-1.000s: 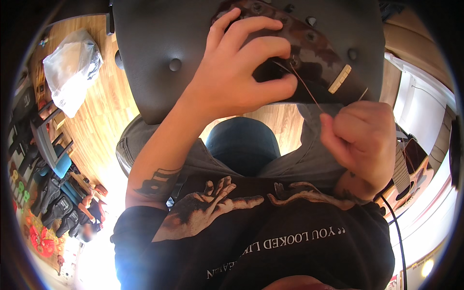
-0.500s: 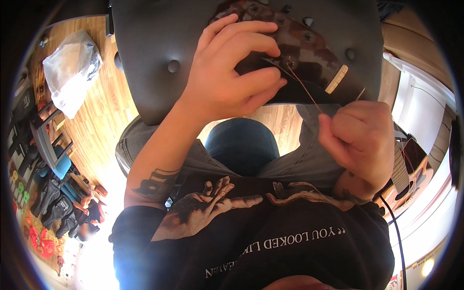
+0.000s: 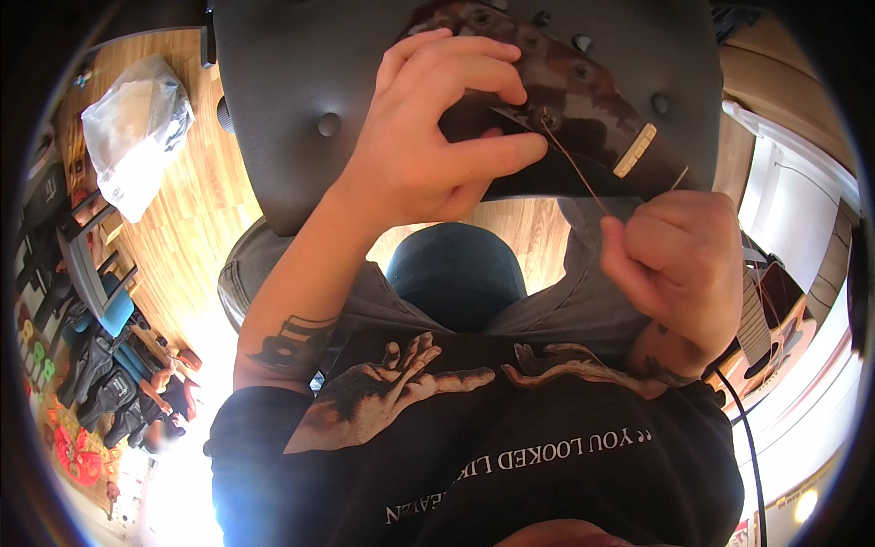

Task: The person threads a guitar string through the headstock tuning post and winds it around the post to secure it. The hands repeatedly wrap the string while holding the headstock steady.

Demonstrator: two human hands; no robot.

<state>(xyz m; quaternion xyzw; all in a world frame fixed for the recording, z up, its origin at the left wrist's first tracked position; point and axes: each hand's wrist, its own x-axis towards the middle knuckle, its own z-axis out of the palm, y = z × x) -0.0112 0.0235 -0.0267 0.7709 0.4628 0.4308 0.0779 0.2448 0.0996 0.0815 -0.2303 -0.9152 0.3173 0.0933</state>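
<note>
A dark, glossy guitar headstock [image 3: 592, 109] lies on a black padded surface, its pale nut [image 3: 635, 150] toward my right hand. My left hand [image 3: 437, 128] is bent over the headstock's near side, index finger stretched out by a tuning post [image 3: 547, 119] and thumb tucked beneath. Whatever its thumb and index finger close on is hidden behind them. From the post a thin copper-coloured guitar string [image 3: 576, 169] runs taut to my right hand [image 3: 679, 260], which is closed in a fist on it. A short bit of string [image 3: 680, 177] shows above that fist.
Tuning pegs [image 3: 581, 42] stick out along the headstock's far edge. The black padded surface [image 3: 283, 82] has buttons in it. A dark blue round seat [image 3: 456, 273] shows between my legs. Another guitar [image 3: 775, 319] stands at right; a clear plastic bag [image 3: 137, 137] lies on the wooden floor at left.
My left index finger has stretched out toward the tuning post, and the thumb has slid back beneath it. My right hand and the string have barely moved.
</note>
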